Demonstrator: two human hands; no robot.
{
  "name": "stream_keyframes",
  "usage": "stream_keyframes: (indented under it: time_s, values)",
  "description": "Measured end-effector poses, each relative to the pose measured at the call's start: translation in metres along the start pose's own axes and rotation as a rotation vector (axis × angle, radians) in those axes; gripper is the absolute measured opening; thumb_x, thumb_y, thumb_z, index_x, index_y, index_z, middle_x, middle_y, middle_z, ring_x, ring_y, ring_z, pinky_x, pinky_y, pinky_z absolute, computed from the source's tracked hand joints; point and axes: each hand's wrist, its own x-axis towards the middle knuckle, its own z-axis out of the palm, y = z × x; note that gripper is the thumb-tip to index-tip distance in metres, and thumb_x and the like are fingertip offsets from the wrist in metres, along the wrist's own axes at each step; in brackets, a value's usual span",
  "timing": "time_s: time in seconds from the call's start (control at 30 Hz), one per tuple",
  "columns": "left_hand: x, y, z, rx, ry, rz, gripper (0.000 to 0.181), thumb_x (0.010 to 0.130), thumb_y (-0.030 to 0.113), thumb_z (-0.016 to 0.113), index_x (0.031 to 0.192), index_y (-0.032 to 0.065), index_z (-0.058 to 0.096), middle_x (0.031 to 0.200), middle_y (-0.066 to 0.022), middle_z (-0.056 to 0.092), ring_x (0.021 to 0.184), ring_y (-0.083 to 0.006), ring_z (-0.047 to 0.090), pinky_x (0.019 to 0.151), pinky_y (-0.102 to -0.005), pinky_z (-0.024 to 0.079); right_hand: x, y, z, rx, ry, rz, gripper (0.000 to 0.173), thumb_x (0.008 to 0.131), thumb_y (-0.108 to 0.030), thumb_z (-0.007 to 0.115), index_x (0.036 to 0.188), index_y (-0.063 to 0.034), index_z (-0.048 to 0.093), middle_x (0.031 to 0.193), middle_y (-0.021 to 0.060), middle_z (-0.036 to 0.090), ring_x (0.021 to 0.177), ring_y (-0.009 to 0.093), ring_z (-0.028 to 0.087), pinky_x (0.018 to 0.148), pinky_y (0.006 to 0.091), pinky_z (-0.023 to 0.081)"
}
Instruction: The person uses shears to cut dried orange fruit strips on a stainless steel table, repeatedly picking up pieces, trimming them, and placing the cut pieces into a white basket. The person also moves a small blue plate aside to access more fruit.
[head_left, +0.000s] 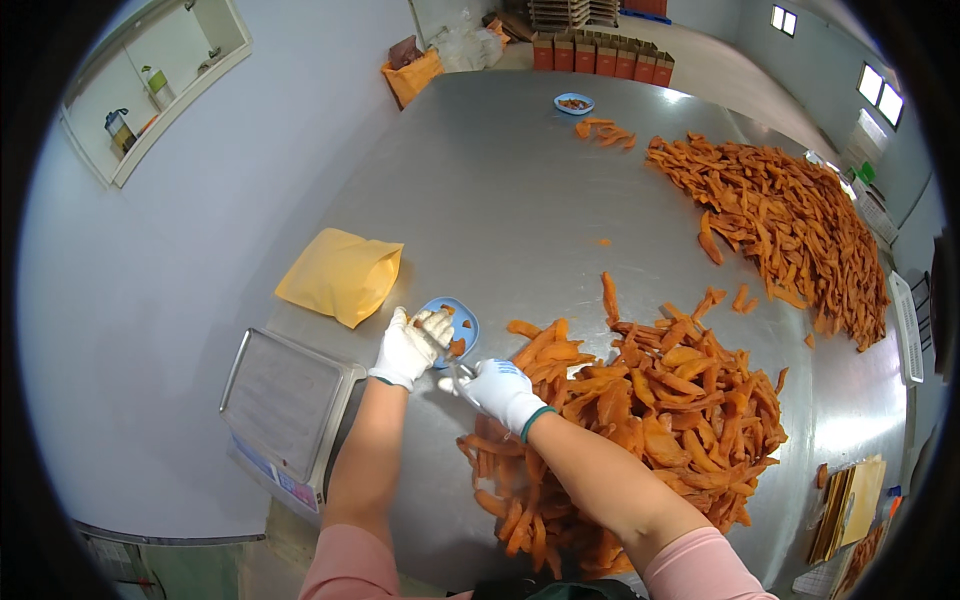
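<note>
My right hand (504, 391), in a white glove with a green cuff, grips the handles of metal scissors (466, 382). The blades reach left towards my left hand (409, 349), also gloved in white. A trace of orange shows by its curled fingers; whether they hold a piece is unclear. Partly beneath this hand sits a blue dish (468, 309) with several small orange-brown scraps. To the right of the scissors spreads a loose pile of orange strips, apparently dried sweet potato (675, 405). Beyond my left hand lies a bulging yellow pouch (337, 274).
A weighing scale (289, 405) stands at left beside the wall. Across the steel table (480, 187) are a larger strip heap (787, 232) and a second blue dish (574, 96). Flat yellow-brown pouches (851, 506) lie at right. Several red-brown boxes (604, 56) line the floor beyond.
</note>
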Motion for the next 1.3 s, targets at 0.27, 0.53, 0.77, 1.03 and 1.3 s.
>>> stream_keyframes:
  time_s: [0.27,0.53,0.77,1.03,1.3]
  values:
    - [-0.007,0.004,-0.012,0.098,0.002,-0.019,0.077,0.108,0.054,0.027,0.152,-0.0081,0.027,0.153,-0.0306,0.037,0.140,-0.0470,0.042,0.118,-0.0585,0.034,0.002,-0.006,0.015,0.031,0.018,0.003,0.076,0.085,-0.073,0.056,0.107,-0.0025,0.075,0.101,0.0222,0.073,0.100,0.038,0.071,0.090,0.0444,0.054]
    - [-0.011,0.008,-0.019,0.160,-0.027,-0.124,0.084,0.106,0.061,0.022,0.152,-0.0097,0.026,0.156,-0.0347,0.030,0.145,-0.0478,0.034,0.117,-0.0601,0.033,-0.005,-0.014,0.007,0.040,-0.050,0.000,0.077,0.087,-0.073,0.054,0.110,-0.0014,0.073,0.108,0.0205,0.073,0.103,0.036,0.070,0.091,0.0442,0.054]
    - [-0.020,0.004,-0.008,0.179,-0.083,-0.150,0.086,0.105,0.063,0.023,0.151,-0.0094,0.027,0.156,-0.0362,0.030,0.144,-0.0492,0.035,0.117,-0.0613,0.034,0.014,0.004,0.016,0.265,-0.098,0.115,0.074,0.080,-0.074,0.067,0.084,-0.0001,0.073,0.071,0.0121,0.069,0.074,0.027,0.071,0.074,0.0372,0.055]
    - [-0.016,-0.001,-0.011,0.159,-0.104,-0.183,0.091,0.104,0.066,0.023,0.152,-0.0108,0.022,0.156,-0.0384,0.028,0.144,-0.0511,0.033,0.116,-0.0616,0.034,0.035,0.009,0.032,0.071,-0.136,-0.081,0.089,0.088,-0.083,0.045,0.085,0.0019,0.071,0.076,0.0202,0.069,0.079,0.035,0.068,0.074,0.0393,0.052]
    - [-0.023,0.009,-0.013,0.161,-0.157,-0.189,0.101,0.099,0.074,0.027,0.156,-0.0079,0.014,0.157,-0.0373,0.025,0.146,-0.0501,0.030,0.116,-0.0638,0.031,0.012,0.001,0.015,0.221,-0.285,-0.031,0.089,0.089,-0.081,0.042,0.106,0.0013,0.073,0.090,0.0234,0.072,0.091,0.041,0.069,0.082,0.0460,0.051]
